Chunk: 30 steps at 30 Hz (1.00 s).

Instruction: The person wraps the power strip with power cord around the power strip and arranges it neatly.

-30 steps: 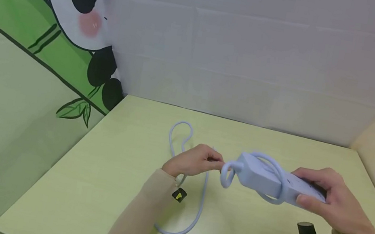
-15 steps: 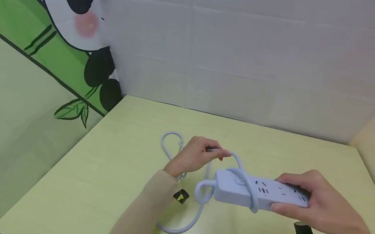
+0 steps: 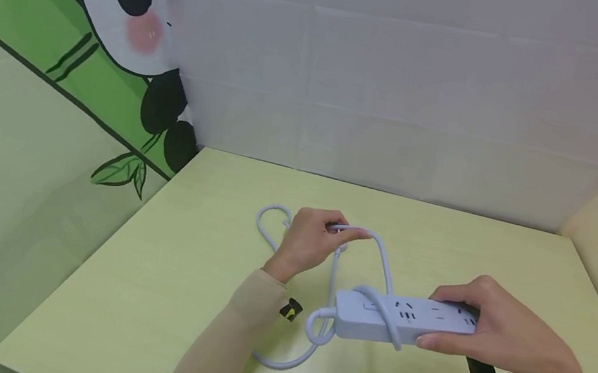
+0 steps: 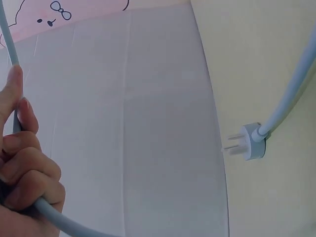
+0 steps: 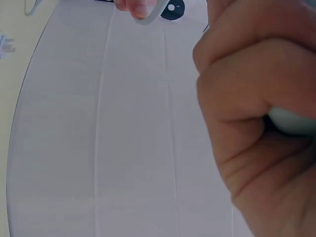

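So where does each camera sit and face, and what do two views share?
Head: on the head, facing forward and down at the power strip and cord; left hand, right hand and sleeves show.
Left wrist: on that wrist, facing past the left hand to the pale backdrop and pronged plug.
Right wrist: on that wrist, facing past the right hand to the backdrop; left fingertips show too.
Both wrist views share the plug.

Plug [image 4: 255, 142] in both wrist views
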Motion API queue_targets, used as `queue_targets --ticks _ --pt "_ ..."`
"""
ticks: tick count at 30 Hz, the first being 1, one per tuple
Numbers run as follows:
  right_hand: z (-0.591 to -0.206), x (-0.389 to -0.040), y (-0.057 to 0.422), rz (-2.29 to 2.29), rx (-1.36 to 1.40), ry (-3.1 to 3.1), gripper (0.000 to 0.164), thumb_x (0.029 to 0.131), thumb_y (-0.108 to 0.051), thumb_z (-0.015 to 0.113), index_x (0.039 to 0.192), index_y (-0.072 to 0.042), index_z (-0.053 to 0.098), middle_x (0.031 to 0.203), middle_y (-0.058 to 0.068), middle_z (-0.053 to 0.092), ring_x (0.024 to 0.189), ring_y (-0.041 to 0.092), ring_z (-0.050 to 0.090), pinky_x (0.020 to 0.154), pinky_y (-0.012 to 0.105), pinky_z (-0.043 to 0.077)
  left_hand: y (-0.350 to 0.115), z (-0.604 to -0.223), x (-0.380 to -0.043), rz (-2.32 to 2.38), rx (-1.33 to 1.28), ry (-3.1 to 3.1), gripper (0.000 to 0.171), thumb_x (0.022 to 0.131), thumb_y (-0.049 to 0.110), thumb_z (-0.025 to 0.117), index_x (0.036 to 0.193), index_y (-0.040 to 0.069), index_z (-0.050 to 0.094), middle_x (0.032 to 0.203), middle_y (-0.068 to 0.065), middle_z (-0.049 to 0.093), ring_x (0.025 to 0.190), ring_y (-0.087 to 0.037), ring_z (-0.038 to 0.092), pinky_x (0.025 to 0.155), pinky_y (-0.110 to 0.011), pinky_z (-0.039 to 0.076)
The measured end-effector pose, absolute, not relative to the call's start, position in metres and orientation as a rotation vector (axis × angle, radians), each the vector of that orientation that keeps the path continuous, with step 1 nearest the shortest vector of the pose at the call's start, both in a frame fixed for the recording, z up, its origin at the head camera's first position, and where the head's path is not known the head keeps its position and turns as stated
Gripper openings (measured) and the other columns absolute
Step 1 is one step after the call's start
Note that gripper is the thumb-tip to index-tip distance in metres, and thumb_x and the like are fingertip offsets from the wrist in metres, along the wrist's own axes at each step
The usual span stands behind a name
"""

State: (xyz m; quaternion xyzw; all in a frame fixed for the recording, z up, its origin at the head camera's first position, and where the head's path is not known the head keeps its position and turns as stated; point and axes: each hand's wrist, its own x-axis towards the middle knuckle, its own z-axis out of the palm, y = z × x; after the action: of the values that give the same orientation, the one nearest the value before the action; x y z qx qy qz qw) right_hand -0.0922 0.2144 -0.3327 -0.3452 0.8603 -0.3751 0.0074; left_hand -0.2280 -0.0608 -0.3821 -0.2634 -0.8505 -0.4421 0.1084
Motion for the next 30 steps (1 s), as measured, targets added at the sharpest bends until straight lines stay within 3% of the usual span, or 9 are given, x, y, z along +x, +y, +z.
queue_targets --ticks 18,30 --pt "-0.332 -0.094 0.212 -1.051 -0.92 2.674 0.01 0.087 -0.035 0.081 0.087 -0.033 0.071 0.075 -0.017 0.067 0.058 -0.003 0.055 0.051 0.019 0.044 -0.063 -0.37 -0.22 -1.206 -0.834 -2.229 0.028 0.076 0.035 0.088 0.071 0.012 0.072 0.058 0.006 0.044 0.055 -0.005 0.036 0.054 -0.017 0.027" --pt "-0.341 -0.106 0.211 -0.985 -0.734 2.688 0.013 0.088 -0.043 0.078 0.083 -0.034 0.071 0.075 -0.015 0.066 0.062 0.0 0.054 0.051 0.02 0.042 -0.065 -0.356 -0.208 -1.135 -0.912 -2.064 0.025 0.074 0.029 0.091 0.075 0.01 0.075 0.059 0.003 0.051 0.056 -0.006 0.04 0.056 -0.016 0.034"
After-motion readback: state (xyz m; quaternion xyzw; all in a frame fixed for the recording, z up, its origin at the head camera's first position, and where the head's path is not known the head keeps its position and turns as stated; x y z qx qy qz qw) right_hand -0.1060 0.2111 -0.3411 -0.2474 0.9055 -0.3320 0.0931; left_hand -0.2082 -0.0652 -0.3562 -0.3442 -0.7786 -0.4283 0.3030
